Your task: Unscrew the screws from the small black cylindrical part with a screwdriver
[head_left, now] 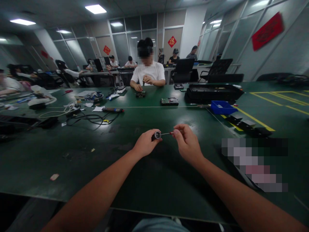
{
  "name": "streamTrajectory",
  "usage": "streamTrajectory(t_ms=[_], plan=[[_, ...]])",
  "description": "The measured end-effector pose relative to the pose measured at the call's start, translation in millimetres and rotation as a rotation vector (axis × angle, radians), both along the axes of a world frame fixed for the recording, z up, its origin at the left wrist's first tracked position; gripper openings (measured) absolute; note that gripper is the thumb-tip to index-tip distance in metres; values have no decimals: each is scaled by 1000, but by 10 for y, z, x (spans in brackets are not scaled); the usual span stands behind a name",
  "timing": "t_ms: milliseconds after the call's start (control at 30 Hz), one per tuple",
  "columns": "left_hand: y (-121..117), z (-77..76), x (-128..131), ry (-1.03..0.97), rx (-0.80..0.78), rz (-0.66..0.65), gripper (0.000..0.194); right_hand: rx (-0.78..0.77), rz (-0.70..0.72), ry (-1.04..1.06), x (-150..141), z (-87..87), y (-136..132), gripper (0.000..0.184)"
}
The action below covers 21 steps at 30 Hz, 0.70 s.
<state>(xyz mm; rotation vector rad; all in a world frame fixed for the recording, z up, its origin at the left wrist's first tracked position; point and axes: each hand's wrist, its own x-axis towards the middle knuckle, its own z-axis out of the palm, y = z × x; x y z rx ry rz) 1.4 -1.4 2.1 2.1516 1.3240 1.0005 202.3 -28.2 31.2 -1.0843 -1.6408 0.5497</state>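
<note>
My left hand [146, 142] is closed around a small dark cylinder with a round, silver-rimmed end [157, 135] facing me. In my right hand [187, 141], thumb and fingers pinch a slim screwdriver [166, 133] by its red part. Its thin metal shaft points left, and the tip meets or overlaps the rim of the cylinder; whether it goes inside I cannot tell. Both hands are above the green table [145, 180]. The inside of the cylinder is too small to make out.
Across the table a person in a white shirt [152, 72] handles a dark device [141, 94]. A hard drive [169, 101], black trays [213, 93] and a blue bin [223, 107] are beyond my right hand. Cables [93, 118] and an electric screwdriver [112, 110] lie left.
</note>
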Motion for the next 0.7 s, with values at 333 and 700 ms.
streamTrajectory(t_ms=[333, 700], plan=[[-13, 44, -4, 14, 20, -7, 25, -334, 77, 543, 13, -153, 252, 32], [-31, 49, 16, 14, 8, -23, 24, -99, -44, 220, -6, -92, 135, 28]])
